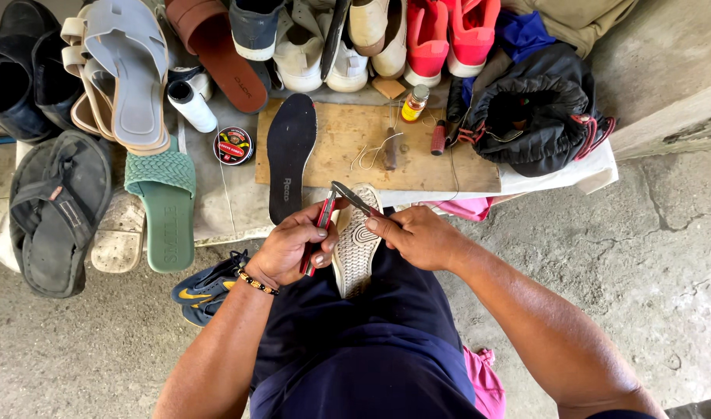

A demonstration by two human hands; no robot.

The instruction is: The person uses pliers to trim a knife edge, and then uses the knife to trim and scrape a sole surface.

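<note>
Shoe (355, 248): sole up, lying lengthwise on my lap at frame centre, toe pointing toward the upper edge. Pale patterned tread faces me.

Right hand (421, 237): closed around the right edge of the shoe near the toe, thumb and fingers pinching it steady.

Left hand (293, 248): wrapped tight round the red handles of a pair of pliers (332, 206). The metal nose sits at the toe end of the sole, angled to the upper right. Cannot tell whether the nose grips a needle, thread or nothing; too small to make out.

Judgement: step in hand is repair work at the toe edge of the sole, probably pulling or gripping something there. The next move calls for a firm hold by the right hand and a controlled pull along the line of the pliers, so the nose does not slip off the rubber.

Around: wooden board (355, 128) just above the shoe, carrying a black insole (289, 155), a small bottle (414, 102) and loose thread. Round polish tin (234, 145) left of the board. Green sandal (165, 209) and black sandal (57, 213) at left. Black bag (530, 116) upper right. Row of shoes along the top edge.
</note>
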